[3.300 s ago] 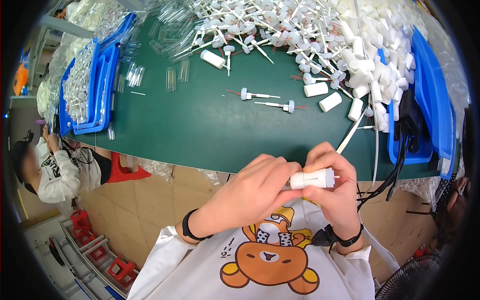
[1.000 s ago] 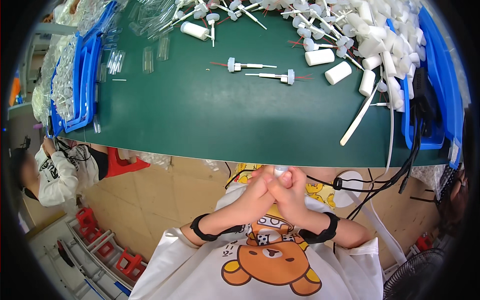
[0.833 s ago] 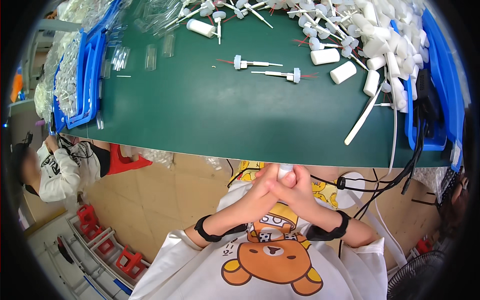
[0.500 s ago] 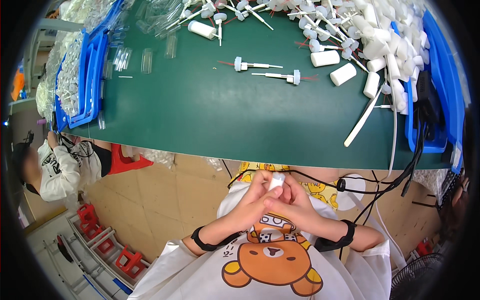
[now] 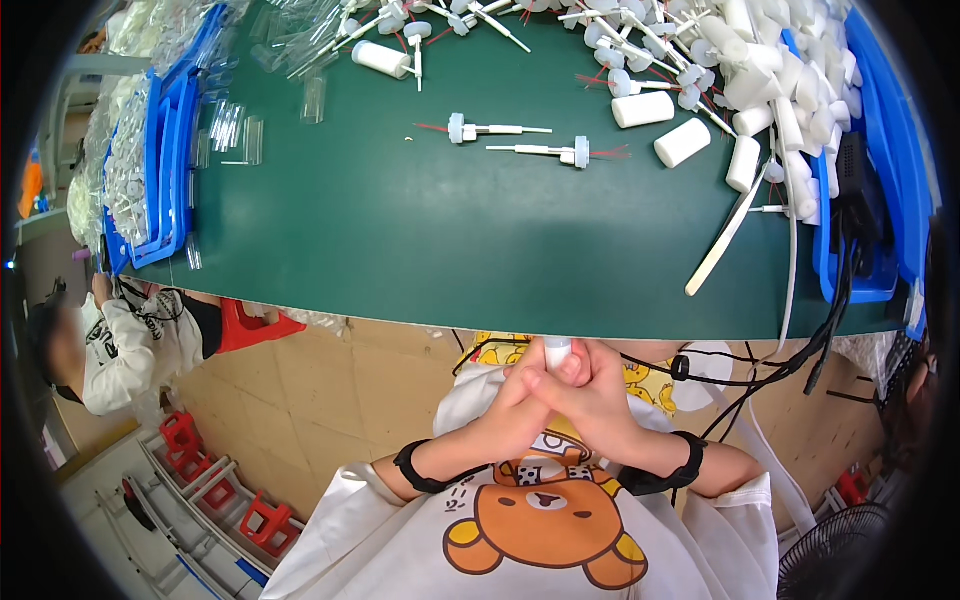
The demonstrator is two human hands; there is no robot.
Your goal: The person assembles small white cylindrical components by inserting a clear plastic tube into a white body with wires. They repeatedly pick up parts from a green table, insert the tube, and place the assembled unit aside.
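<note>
Just off the near edge of the green table point(image 5: 400, 240), my left hand point(image 5: 515, 408) and my right hand point(image 5: 598, 400) are clasped together around a small white cylinder point(image 5: 557, 351). Only its upper end shows between my fingers; the rest is hidden. Both hands are closed on it, thumbs crossing on the near side. On the table beyond lie two slim white stems with pale round caps and red wires, one a stem point(image 5: 490, 130) to the left, the other a stem point(image 5: 555, 151) to the right.
At the right, a pile of white cylinders point(image 5: 750, 95) lies beside blue trays point(image 5: 880, 130), with white tweezers point(image 5: 722, 240) and black cables point(image 5: 835, 300) near it. Clear tubes point(image 5: 228, 128) and a blue tray of small parts point(image 5: 180, 150) are at the left. A person point(image 5: 130, 340) sits beyond.
My clasped hands have shifted slightly and tightened around the white cylinder, which now points upright toward the table. The table contents appear shifted a little left as the view moved.
</note>
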